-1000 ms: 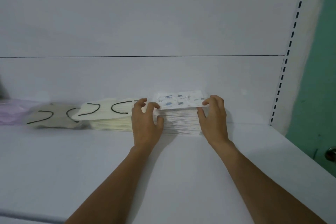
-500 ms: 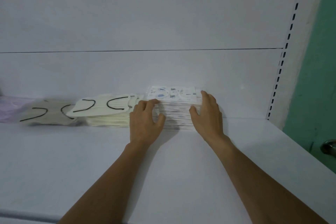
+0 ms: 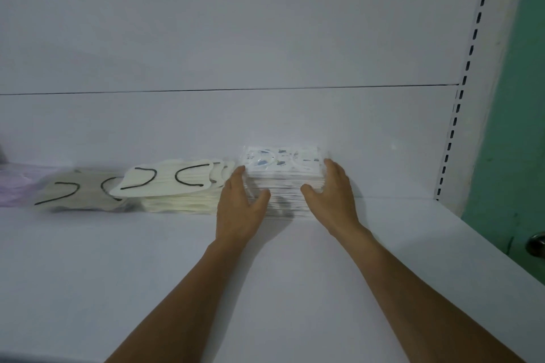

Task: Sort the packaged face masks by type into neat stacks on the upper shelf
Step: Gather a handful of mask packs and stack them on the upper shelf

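A stack of white packaged masks with blue prints (image 3: 281,165) stands against the back panel of the white shelf (image 3: 147,268). My left hand (image 3: 239,206) presses flat against the stack's left side, thumb on its front. My right hand (image 3: 333,194) clasps the right side, thumb also on the front. To the left lies a cream mask stack with black ear loops (image 3: 174,186), its top pack askew. Further left are a beige stack (image 3: 76,194) and a pale purple stack (image 3: 14,188) at the frame's edge.
The shelf's white back panel (image 3: 265,38) rises behind the stacks. A slotted upright (image 3: 460,97) marks the shelf's right end, with a green wall (image 3: 516,97) and a metal door knob (image 3: 536,244) beyond. Bare shelf surface lies in front of the stacks.
The top printed pack, lifted and tilted a second ago, now lies flat on the stack. Both hands have dropped from the top edge to the stack's sides.
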Demonstrator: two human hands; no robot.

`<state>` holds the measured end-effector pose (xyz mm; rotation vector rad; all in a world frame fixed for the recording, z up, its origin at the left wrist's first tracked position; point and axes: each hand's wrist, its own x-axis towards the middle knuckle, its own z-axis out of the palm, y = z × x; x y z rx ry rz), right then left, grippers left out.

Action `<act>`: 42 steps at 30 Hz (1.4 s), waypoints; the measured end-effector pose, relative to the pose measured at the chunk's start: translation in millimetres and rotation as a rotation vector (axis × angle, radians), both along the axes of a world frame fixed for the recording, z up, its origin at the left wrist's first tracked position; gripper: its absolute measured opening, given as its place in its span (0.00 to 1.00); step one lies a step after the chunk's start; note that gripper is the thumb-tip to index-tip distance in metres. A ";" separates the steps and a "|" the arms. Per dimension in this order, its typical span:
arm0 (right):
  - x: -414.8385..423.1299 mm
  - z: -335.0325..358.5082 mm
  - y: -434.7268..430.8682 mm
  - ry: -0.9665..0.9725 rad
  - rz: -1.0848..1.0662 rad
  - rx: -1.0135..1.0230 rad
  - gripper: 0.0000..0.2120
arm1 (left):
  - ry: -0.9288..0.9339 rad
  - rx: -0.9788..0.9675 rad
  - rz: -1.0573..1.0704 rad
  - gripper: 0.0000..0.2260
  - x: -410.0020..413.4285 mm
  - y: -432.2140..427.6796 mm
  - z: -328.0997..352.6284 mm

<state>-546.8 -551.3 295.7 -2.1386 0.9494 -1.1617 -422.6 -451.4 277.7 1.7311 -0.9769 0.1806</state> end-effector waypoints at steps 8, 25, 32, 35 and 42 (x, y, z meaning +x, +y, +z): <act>-0.5 -2.3 -1.6 0.034 0.107 0.053 0.38 | -0.017 -0.004 -0.003 0.29 0.7 -0.5 -1.4; -19.9 12.1 31.4 0.083 -0.052 -0.402 0.33 | -0.401 0.234 0.064 0.24 -16.6 70.3 15.2; -24.2 16.8 95.8 0.172 -0.001 -0.459 0.28 | -0.458 0.256 0.097 0.13 -12.4 172.0 1.5; -22.4 -1.0 143.3 0.188 0.076 -0.484 0.27 | -0.445 0.212 0.109 0.11 -14.8 208.6 -16.3; -30.4 -41.4 228.9 0.288 0.091 -0.404 0.23 | -0.555 0.182 -0.019 0.16 -27.6 275.0 -64.8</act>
